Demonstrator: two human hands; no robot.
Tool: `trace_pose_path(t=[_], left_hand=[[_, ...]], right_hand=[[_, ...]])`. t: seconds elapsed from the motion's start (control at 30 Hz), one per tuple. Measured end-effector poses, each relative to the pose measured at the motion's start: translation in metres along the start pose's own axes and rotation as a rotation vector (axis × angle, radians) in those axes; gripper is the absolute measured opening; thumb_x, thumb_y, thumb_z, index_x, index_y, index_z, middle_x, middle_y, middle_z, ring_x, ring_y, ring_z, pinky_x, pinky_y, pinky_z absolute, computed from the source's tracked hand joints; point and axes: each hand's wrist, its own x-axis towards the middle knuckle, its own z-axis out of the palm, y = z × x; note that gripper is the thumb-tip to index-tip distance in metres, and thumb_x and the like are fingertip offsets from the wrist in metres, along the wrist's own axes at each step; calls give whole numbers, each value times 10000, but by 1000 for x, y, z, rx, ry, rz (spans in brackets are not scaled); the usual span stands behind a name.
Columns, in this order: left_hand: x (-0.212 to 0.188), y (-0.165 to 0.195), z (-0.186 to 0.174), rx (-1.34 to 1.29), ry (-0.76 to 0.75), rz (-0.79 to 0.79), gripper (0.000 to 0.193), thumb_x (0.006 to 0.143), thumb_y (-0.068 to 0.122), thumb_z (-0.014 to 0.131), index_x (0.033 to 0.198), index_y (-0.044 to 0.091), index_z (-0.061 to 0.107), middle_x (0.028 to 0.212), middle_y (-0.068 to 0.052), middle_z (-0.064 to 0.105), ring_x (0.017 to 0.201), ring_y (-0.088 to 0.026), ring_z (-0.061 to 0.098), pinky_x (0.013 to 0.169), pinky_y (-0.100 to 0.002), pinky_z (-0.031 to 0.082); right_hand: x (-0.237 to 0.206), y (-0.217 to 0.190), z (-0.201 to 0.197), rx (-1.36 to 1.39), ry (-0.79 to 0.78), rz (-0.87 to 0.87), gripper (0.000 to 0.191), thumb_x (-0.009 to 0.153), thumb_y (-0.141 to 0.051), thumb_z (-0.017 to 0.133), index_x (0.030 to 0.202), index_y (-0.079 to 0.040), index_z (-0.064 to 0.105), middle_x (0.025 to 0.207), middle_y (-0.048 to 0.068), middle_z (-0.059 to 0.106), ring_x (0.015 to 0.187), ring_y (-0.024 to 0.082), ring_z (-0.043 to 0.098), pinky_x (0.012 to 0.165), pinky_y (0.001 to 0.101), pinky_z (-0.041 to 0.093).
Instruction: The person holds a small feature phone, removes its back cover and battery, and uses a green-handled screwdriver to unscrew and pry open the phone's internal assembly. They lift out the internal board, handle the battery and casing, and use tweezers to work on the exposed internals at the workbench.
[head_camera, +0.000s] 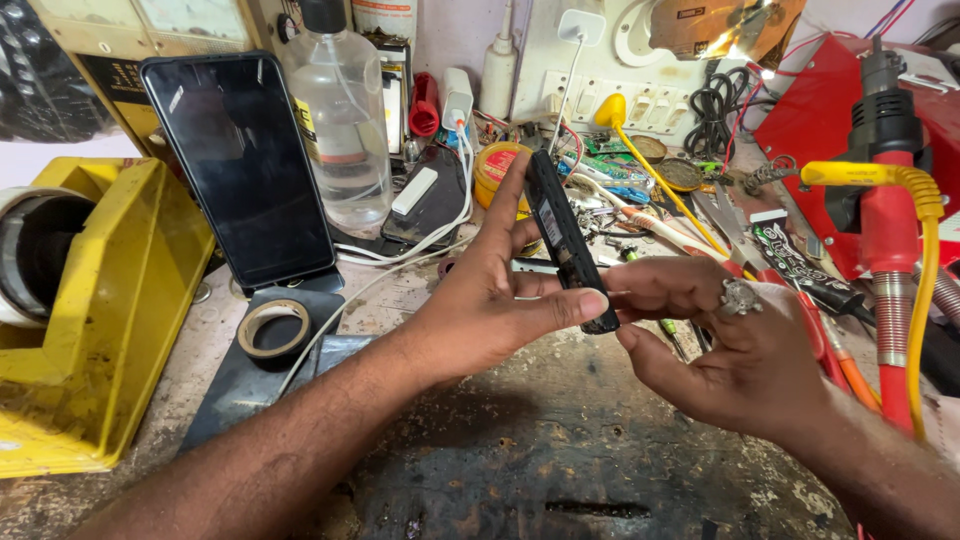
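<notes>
the left hand (490, 300) is clamped on a small black phone (565, 240), held edge-on and tilted above the worn workbench (560, 450); the thumb presses its lower end and the fingers (505, 205) reach up along its far side. the right hand (720, 340), wearing a ring (738, 297), meets the same lower end from the other side, its fingertips pinched together just at the phone's bottom corner (whether they hold anything thin there is too small to tell). beyond the grip stands a clear plastic bottle (340, 120), and farther to its left a larger dark phone (240, 165) leans upright. below that lies a tape roll (273, 328). right of the grip a red hot-air tool (885, 200) stands with a yellow cable (925, 250).
</notes>
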Motion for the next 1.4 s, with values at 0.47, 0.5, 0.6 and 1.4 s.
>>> trace_pose_path(t=[0.47,0.5,0.6,1.4], left_hand=[[0,1,-5,144,-24,18,1256,905,120,755,1596,246,-286,1617,-201,361,1128,-162,688,976,-338,590],[0,0,-5,146,-17,9,1261,900,115,754,1594,258,-289,1632,-189,343,1115,-159,678,971,-343,588],[0,-4,-4,127,-7,10,1269,895,107,747,1588,283,-301,1672,-165,287,1105,-159,658,971,-355,593],[-13,-8,15,117,-38,79,1320,862,12,674,1545,207,-439,1362,-148,582,1149,-190,646,1012,-368,566]], right_hand=[[2,4,7,189,-44,187,430,907,-21,688,1322,10,576,1356,128,579,1174,200,723,926,316,594],[1,3,8,151,-39,149,439,901,-24,691,1317,9,557,1341,120,593,1173,191,720,939,312,597],[1,2,10,60,-7,43,460,893,-29,700,1315,-1,518,1288,100,636,1166,174,720,966,300,607],[-10,-16,37,-391,263,-284,490,863,-44,799,1278,-47,539,1180,91,678,1065,226,731,892,333,577]])
